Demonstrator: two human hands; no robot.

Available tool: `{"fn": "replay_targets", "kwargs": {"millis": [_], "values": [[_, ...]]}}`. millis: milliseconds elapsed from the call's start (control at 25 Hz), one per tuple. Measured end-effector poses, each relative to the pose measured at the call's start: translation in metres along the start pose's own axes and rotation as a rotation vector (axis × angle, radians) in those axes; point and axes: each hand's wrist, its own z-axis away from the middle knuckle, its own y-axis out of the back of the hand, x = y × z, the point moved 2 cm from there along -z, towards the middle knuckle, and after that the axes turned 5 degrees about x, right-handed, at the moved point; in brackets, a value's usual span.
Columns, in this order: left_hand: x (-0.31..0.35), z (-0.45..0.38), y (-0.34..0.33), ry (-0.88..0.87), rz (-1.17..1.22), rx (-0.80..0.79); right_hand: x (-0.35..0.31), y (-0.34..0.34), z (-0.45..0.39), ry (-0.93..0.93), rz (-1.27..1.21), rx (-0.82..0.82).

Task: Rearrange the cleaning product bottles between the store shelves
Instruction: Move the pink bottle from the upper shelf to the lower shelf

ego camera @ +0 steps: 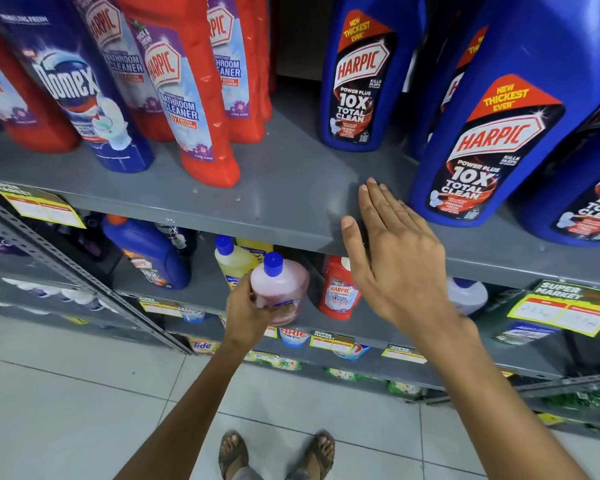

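Note:
My left hand [253, 308] grips a pink bottle with a blue cap [280, 284] at the front of the lower shelf, beside a yellow bottle [232, 258] with the same cap. My right hand [392, 258] is flat and open, fingers together, hovering at the front edge of the upper grey shelf [284, 188], holding nothing. On that shelf stand red Harpic bottles [191, 98] and a blue Domex bottle [84, 91] to the left. Large blue Harpic bottles [492, 143] stand to the right, with a bare gap between the groups.
The lower shelf also holds a blue Harpic bottle [153, 258], a small red Harpic bottle [340, 289] and a white bottle [466, 294]. Yellow price tags [561, 313] hang on the shelf edges. Detergent packs fill lower shelves. My sandalled feet [278, 455] stand on the white tiled floor.

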Motion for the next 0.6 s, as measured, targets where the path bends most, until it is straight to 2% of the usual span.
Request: {"fn": "replay_targets", "kwargs": {"millis": [200,600], "values": [[-0.008,-0.014,-0.014,-0.024,0.0,0.045,0.0,0.0,-0.001,0.005,-0.006,0.011],[-0.01,-0.02,-0.024,0.0,0.018,0.013,-0.001,0.0,0.0,0.0,-0.008,0.015]]}}
